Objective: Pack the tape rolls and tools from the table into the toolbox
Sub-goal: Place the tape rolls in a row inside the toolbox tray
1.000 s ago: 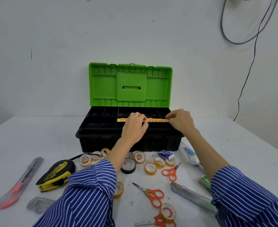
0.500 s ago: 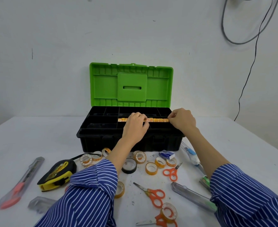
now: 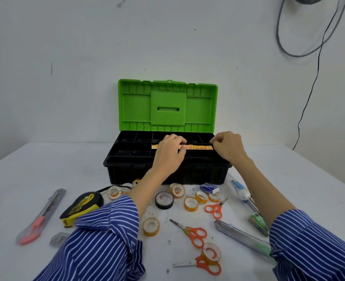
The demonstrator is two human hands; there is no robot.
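Now both hands on tape-roll row, toolbox.

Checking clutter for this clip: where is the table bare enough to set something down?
Bare: the table left of the toolbox, beyond the pink cutter, and right of the toolbox past the glue pen. Crowded: the strip before the toolbox, with tape rolls, black tape, scissors and tape measure.
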